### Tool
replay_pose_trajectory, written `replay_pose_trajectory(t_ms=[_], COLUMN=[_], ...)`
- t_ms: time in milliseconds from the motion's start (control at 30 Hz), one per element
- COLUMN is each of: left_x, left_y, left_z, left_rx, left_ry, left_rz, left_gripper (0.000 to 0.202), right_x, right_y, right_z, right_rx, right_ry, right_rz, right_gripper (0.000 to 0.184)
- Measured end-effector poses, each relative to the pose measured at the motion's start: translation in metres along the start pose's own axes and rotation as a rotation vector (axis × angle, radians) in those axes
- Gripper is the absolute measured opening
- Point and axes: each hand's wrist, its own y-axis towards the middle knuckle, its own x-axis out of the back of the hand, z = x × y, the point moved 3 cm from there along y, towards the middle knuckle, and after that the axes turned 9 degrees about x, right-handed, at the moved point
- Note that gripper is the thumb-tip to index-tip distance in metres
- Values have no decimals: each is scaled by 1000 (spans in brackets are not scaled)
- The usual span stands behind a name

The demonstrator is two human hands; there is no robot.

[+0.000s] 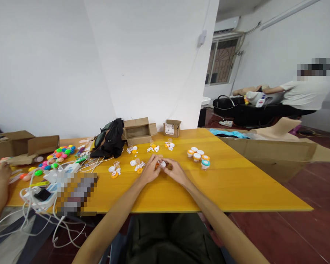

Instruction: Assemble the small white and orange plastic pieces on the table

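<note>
My left hand (151,169) and my right hand (177,172) meet over the middle of the wooden table (236,187). Both are closed around a small round white plastic piece (163,164), like a lid; the fingers partly hide it and whatever is under it. To the right stands a cluster of small clear jars with white and orange lids (197,156), plus one with a teal lid (205,164). Left of and beyond my hands lie small groups of parts: clear cups (116,164), white discs (133,162), orange rings (140,171) and little white pieces (118,171).
Cardboard boxes (138,132) and a black bag (107,141) line the wall. On the left are colourful balls (48,163), a power strip with white cables (48,192) and another person's hand (0,174). A large carton (269,154) stands beyond the right edge.
</note>
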Motion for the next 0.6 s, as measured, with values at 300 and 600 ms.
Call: replay_pose_trajectory(t_ms=[300,600], left_x=[-3,-1], left_y=[2,5], left_z=[8,14], left_rx=[-11,40], left_ry=[-82,-91], left_rz=[6,-48], left_gripper=[16,10], right_x=[0,3], right_y=[1,1], right_z=[1,-4], right_rx=[-9,-95], right_ry=[58,59], right_rz=[26,-66], right_gripper=[31,21])
